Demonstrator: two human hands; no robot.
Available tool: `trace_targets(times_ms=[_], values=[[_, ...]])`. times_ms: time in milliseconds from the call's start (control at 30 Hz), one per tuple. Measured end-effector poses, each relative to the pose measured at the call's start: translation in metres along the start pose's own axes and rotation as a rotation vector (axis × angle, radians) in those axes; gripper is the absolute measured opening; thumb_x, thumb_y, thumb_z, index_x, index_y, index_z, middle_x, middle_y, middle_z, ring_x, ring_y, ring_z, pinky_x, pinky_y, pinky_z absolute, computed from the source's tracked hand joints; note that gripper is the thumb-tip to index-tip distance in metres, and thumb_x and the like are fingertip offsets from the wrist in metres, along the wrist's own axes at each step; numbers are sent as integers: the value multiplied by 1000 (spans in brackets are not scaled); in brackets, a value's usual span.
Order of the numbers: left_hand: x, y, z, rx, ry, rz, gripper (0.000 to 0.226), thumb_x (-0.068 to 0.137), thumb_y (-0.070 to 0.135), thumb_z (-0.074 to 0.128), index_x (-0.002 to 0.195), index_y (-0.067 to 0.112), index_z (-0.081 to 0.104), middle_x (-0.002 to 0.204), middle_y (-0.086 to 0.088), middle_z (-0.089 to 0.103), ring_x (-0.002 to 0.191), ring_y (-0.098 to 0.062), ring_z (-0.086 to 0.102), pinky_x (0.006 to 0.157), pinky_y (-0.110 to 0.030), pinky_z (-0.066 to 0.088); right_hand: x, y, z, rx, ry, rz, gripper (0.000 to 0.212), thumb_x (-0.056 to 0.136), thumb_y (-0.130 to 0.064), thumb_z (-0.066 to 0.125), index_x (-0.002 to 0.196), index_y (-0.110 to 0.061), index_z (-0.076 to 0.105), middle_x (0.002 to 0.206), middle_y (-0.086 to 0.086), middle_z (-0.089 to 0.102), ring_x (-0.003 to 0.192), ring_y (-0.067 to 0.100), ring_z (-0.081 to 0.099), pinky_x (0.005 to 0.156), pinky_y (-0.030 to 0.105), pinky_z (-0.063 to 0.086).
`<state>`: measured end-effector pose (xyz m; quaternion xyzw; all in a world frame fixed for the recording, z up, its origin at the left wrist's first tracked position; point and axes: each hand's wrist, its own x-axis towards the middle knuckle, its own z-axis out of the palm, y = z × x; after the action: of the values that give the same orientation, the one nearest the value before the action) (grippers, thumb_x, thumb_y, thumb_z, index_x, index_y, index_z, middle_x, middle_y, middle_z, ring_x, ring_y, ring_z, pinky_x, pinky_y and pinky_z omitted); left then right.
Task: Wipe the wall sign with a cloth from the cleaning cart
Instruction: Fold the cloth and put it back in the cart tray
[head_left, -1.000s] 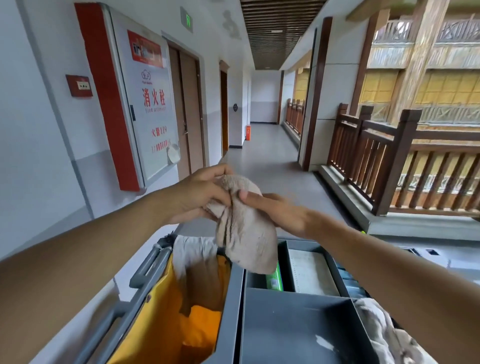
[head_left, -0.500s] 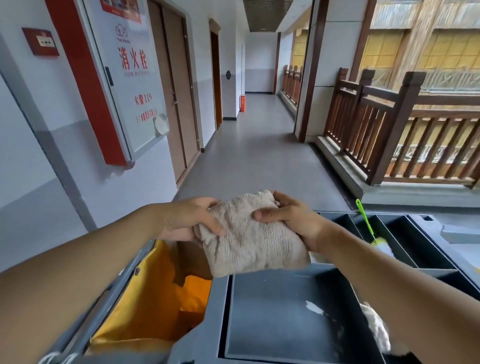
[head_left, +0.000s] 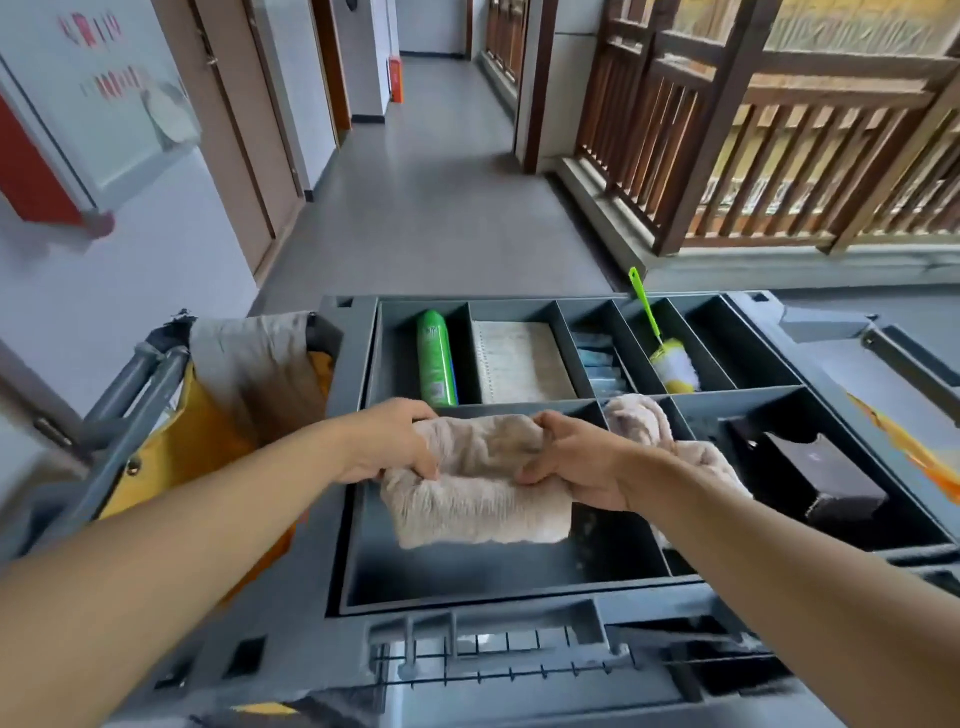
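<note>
A beige folded cloth (head_left: 475, 493) hangs between both my hands over the large front compartment of the grey cleaning cart (head_left: 353, 571). My left hand (head_left: 389, 441) grips the cloth's left end and my right hand (head_left: 571, 462) grips its right end. The wall sign (head_left: 104, 98), a white panel with red characters in a red-edged frame, is on the wall at the upper left, blurred and partly cut off by the frame edge.
Cart compartments hold a green spray can (head_left: 436, 358), a white pad (head_left: 519, 361), a green-handled brush (head_left: 662, 348), a second beige cloth (head_left: 654, 421) and a dark block (head_left: 821, 478). A yellow bag (head_left: 197, 441) hangs at the cart's left. Wooden railing (head_left: 753, 130) lines the right side.
My view has tilted down from the corridor to the cart tray. Both hands have brought the cloth lower, from chest height to just above the front compartment, and spread it wider.
</note>
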<state>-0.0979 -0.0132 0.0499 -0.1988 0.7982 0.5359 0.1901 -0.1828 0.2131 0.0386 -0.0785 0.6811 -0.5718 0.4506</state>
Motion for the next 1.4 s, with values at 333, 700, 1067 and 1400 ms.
trace_targets(times_ms=[333,700,1067,1400], values=[[22,-54,46,936,332,354,73,79,32,71,142,24,34,130,-4,32,121,-26,42,93,-43,50,29,50,-3,-912,414,-144,50,78,-18,72,117,-21,41,112,3,45,87,19,54,69,31,50],[26,-80,51,1325,36,478,109,81,89,18,158,17,-9,166,-17,-9,154,-29,-5,125,-41,-1,25,59,-8,-1532,243,-704,57,83,-70,53,127,-34,54,124,0,43,114,24,42,99,41,39],[24,-67,43,1374,111,594,116,69,94,33,154,16,18,161,-19,20,149,-36,17,121,-55,20,18,59,-15,-1487,280,-618,51,80,-67,63,116,-31,56,108,-6,46,100,16,41,91,36,43],[11,-61,44,1264,-114,752,34,83,42,63,107,18,58,109,4,58,100,-15,51,89,-28,43,9,59,-20,-1443,-229,-393,52,71,-51,84,109,-24,61,103,-6,63,87,16,57,79,32,51]])
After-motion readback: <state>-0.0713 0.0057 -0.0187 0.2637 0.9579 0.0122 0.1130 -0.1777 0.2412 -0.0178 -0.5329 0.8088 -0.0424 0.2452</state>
